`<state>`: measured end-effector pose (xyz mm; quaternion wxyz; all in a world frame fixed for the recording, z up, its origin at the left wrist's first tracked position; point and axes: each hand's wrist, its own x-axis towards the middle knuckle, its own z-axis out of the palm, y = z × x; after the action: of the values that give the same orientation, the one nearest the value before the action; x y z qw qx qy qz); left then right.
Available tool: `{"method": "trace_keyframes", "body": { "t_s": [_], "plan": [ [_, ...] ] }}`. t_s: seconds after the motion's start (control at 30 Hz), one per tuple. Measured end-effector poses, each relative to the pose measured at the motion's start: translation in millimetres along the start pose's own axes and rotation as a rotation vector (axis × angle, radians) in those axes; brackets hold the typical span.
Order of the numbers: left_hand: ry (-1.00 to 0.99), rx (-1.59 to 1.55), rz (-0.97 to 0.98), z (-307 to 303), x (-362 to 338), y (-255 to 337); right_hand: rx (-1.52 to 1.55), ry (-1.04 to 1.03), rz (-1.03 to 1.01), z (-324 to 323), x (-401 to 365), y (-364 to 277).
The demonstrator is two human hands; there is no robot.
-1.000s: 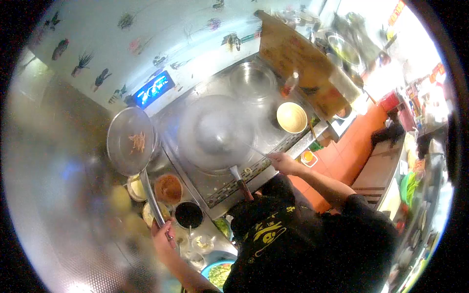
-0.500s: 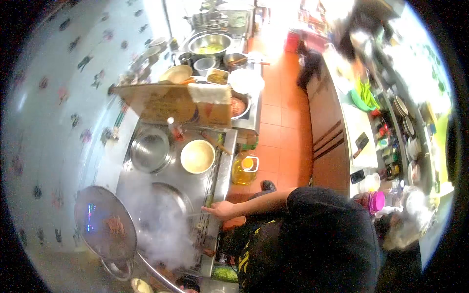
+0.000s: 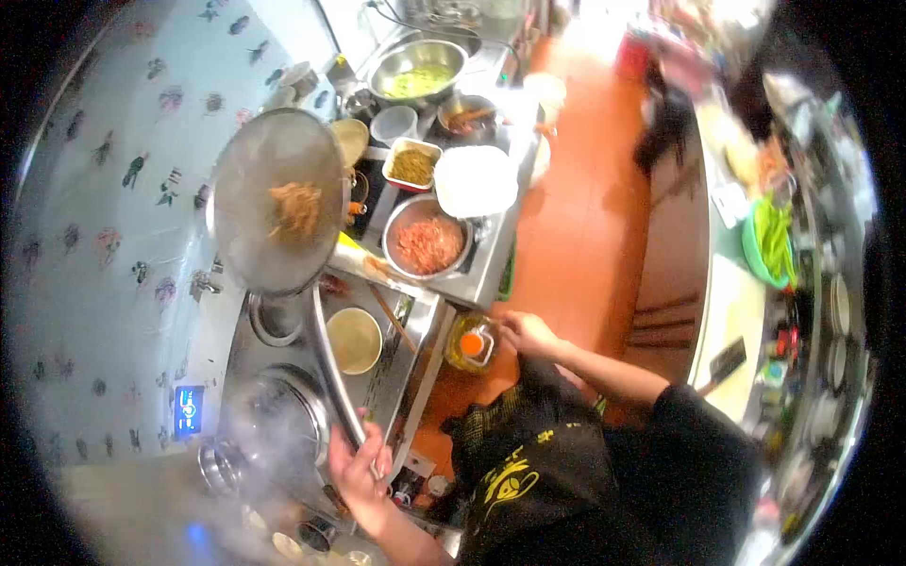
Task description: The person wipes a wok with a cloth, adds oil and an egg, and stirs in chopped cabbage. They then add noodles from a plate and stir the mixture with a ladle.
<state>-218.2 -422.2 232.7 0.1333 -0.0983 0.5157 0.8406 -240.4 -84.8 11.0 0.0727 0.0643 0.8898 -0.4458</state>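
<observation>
My left hand [image 3: 359, 464] is closed around the end of a long metal handle. At its far end, a big round mesh strainer [image 3: 241, 212] is held up with brown cooked food [image 3: 295, 209] in it. Below it, a steaming wok [image 3: 283, 410] sits on the stove, partly hidden by vapour. A cream bowl [image 3: 353, 341] stands just behind the handle. My right hand [image 3: 530, 335] hangs beside a jug of yellow oil [image 3: 471, 344], its fingers loosely bent and apart. Nothing shows in it, though it is slightly blurred.
Along the counter stand a metal bowl of raw meat [image 3: 427, 241], a white plate [image 3: 477, 181], a container of chopped greens [image 3: 412, 164] and a large green-filled basin [image 3: 415, 75]. The opposite counter holds a cleaver [image 3: 727, 359] and a green basket of peppers [image 3: 769, 243].
The strainer has swung up and to the right with its food. My right hand has drawn back from the stove edge to beside the oil jug. The camera view has also turned.
</observation>
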Motion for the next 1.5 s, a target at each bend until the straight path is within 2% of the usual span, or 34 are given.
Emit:
{"method": "trace_keyframes", "body": {
  "t_s": [0.1, 0.33, 0.43, 0.53, 0.67, 0.83, 0.87, 0.97, 1.0, 1.1, 1.13, 1.23, 1.33, 1.43, 1.5],
  "plan": [
    [0.036, 0.14, 0.002, 54, 42, -17, -0.031, 0.035, -0.059, -34, 9, 17],
    [0.159, 0.566, 0.119, 114, 88, -66, 0.028, 0.048, -0.03, -60, -4, 60],
    [0.184, 0.578, 0.152, 137, 99, -70, -0.006, -0.005, -0.026, -65, -4, 76],
    [0.128, 0.399, 0.102, 155, 106, -72, -0.038, -0.051, -0.037, -80, -1, 74],
    [0.11, 0.236, 0.052, 165, 113, -97, -0.024, -0.013, -0.05, -92, 13, 72],
    [0.227, 0.493, 0.111, 141, 131, -157, -0.015, 0.023, -0.103, -98, 20, 73],
    [0.298, 0.625, 0.045, 132, 134, -166, -0.022, 0.015, -0.09, -98, 19, 73],
    [0.482, 1.202, 0.396, 104, 139, -211, -0.048, -0.029, -0.047, -97, 15, 74],
    [0.472, 1.142, 0.278, 102, 136, -216, -0.059, -0.053, -0.033, -96, 15, 76],
    [0.536, 1.277, 0.277, 82, 128, -253, -0.114, -0.071, -0.084, -92, 15, 75],
    [0.507, 1.263, 0.222, 76, 127, -261, -0.133, -0.07, -0.111, -91, 14, 75],
    [0.527, 1.277, 0.114, 78, 122, -265, -0.171, -0.08, -0.123, -78, 21, 89],
    [0.559, 1.26, 0.077, 80, 120, -264, -0.109, -0.101, -0.064, -90, 23, 66],
    [0.525, 1.266, 0.225, 71, 124, -266, -0.106, -0.06, -0.112, -82, 25, 71],
    [0.513, 1.185, 0.219, 73, 122, -264, -0.085, -0.069, -0.108, -85, 24, 61]
  ]
}}
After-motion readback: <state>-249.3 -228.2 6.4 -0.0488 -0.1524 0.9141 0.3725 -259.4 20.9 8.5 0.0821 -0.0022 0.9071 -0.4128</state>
